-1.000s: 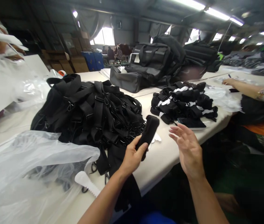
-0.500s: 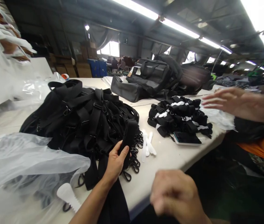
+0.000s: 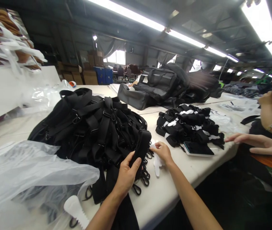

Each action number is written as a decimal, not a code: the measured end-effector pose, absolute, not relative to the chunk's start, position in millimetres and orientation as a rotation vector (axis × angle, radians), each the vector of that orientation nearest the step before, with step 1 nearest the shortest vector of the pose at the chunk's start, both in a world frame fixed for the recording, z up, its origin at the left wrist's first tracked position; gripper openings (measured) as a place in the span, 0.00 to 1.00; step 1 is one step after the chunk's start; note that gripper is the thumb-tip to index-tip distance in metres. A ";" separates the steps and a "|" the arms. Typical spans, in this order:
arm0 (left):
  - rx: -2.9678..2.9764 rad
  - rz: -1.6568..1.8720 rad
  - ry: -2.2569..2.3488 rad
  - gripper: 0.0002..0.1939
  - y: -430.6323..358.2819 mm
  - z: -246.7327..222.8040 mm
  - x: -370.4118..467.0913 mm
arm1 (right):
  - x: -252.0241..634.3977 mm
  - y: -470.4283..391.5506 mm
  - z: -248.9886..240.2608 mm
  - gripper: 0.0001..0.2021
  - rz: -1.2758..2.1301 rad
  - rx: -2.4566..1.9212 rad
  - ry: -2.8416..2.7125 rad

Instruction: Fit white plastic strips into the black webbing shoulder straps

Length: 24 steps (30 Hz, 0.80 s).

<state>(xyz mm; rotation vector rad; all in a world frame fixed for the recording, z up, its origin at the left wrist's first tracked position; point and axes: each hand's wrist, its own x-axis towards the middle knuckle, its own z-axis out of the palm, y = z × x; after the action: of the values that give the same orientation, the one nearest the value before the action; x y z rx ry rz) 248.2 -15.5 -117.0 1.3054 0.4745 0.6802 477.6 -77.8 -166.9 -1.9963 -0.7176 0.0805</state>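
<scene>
Dim industrial hall, bright windows (image 3: 117,57), ceiling tube lights (image 3: 131,14), blue boxes (image 3: 103,75), stacked cardboard cartons (image 3: 89,77)

The left hand (image 3: 127,171) and right hand (image 3: 163,153) are both bare, with slender fingers and fairly narrow palms. On the left hand, the thumb is broad at its base and has a rounded tip; its nail looks short, though fine detail is too small to tell. The fingertips of the right hand are small and soft in outline. Behind the left hand, the left forearm (image 3: 106,204) is bare and smooth, widening gradually from a slim wrist. The right forearm (image 3: 190,195), behind the right hand, is likewise bare, smooth and long, thickening evenly from its narrow wrist.
</scene>
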 end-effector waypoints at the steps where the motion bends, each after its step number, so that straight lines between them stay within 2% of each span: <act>1: 1.295 0.681 0.478 0.21 -14.9 -116.7 247.8 | 476.4 -79.9 -168.5 0.16 0.065 -1.967 -0.697; 7: 1.231 0.687 0.461 0.20 -11.2 -117.4 246.9 | 461.9 -101.5 -149.3 0.22 0.025 -1.787 -0.625; 10: 1.187 0.649 0.377 0.16 -10.7 -116.4 245.3 | 447.1 -110.4 -126.9 0.22 0.031 -1.717 -0.670; 14: 1.153 0.495 0.200 0.14 -12.7 -112.1 239.8 | 424.7 -117.5 -103.4 0.18 0.265 -1.496 -0.737; 18: 1.196 0.317 0.088 0.17 -16.7 -110.3 236.7 | 405.8 -123.5 -91.7 0.19 0.538 -1.376 -0.779; 24: 1.200 0.194 0.060 0.33 -18.4 -109.4 238.2 | 390.5 -127.7 -90.1 0.14 0.577 -1.384 -0.876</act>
<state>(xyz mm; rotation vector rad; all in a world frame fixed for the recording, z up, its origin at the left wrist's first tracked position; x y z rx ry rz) 238.2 -18.4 -109.4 1.2003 0.0601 0.1937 390.5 -127.7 -90.1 -1.3840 -0.8761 0.5769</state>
